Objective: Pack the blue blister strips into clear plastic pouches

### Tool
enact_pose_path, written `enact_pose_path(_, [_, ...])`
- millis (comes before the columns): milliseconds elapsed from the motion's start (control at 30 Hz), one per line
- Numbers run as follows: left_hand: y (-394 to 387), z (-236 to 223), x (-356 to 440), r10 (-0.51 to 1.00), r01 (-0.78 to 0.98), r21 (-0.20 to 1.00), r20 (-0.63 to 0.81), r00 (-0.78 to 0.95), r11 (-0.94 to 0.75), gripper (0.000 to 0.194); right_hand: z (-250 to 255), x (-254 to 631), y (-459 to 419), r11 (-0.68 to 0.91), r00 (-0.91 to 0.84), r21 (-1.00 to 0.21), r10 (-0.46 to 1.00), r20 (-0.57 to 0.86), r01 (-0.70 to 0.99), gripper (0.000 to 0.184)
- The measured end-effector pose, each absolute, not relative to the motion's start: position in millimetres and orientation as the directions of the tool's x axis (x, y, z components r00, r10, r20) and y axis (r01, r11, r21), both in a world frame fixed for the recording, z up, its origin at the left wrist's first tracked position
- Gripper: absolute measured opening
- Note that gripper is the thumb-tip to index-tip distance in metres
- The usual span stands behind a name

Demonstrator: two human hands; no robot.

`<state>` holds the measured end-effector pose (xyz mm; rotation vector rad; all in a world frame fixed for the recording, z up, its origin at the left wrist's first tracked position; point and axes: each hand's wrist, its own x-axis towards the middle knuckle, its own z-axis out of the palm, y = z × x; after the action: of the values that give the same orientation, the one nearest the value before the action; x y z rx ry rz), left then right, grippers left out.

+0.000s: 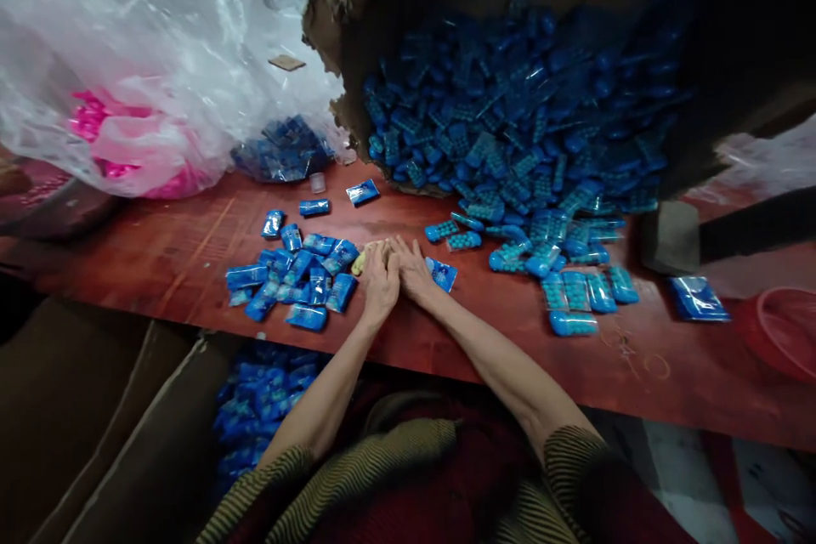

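My left hand [381,285] lies on the table with its fingers closed over a small pale yellow piece [359,262], perhaps a cloth or sponge; most of it is hidden. Against it rests my right hand [413,272], fingers stretched out and pointing forward, their tips near the left hand's. Just right of the right hand, partly behind its wrist, a flat blue printed packet [442,274] lies on the table. Beside my left hand is a loose heap of filled blue packets [293,276], the nearest almost touching the yellow piece.
A torn cardboard box [328,17] on its side spills blue clear-fronted packs [503,136] onto the red table [210,229]. Plastic bags with pink items [146,136] stand back left. At right are a blue stack [698,299] and a red basket [784,331]. Blue packets [261,399] lie below the edge.
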<state>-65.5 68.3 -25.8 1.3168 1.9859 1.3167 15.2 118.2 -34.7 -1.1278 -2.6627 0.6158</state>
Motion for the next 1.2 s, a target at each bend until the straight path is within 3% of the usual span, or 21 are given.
enact_pose_path(200, [66,-46,-71,0.923,0.565,0.819,0.136,-0.360,0.100,0.042,-32,58,102,0.686,-0.727,-0.416,0.682,0.083,0.596,0.035])
enact_pose_path(367, [61,-46,-69,0.920,0.620,0.783,0.208,-0.332,0.047,0.042,-35,105,102,0.425,-0.413,-0.347,0.904,0.114,0.836,0.034])
enact_pose_path(533, [41,-32,-47,0.882,0.591,0.807,0.276,-0.382,0.004,0.035,-45,112,104,0.387,-0.364,-0.386,0.922,0.135,0.837,0.025])
enact_pose_path(633, [26,-26,-30,0.904,0.442,0.897,0.201,-0.378,-0.015,0.027,-44,112,102,0.390,-0.375,-0.395,0.919,0.117,0.832,0.026])
enact_pose_path(767, [19,-25,-17,0.905,0.109,0.981,-0.100,-0.414,0.158,0.021,-45,113,100,0.387,-0.369,-0.387,0.921,0.124,0.837,0.025])
enact_pose_path(933, [24,-20,-7,0.808,-0.347,0.853,-0.497,-0.316,0.389,0.039,-39,115,91,0.366,-0.309,-0.448,0.930,0.197,0.816,0.024])
enact_pose_path(1100, [27,-13,-2,0.832,-0.483,0.807,-0.497,-0.248,0.338,0.039,-22,116,63,0.429,-0.299,-0.583,0.903,0.309,0.690,0.019])
enact_pose_path(1200, [25,-13,-4,0.813,-0.521,0.791,-0.513,-0.276,0.322,0.034,-20,115,56,0.300,-0.191,-0.817,0.953,0.235,0.493,0.026])
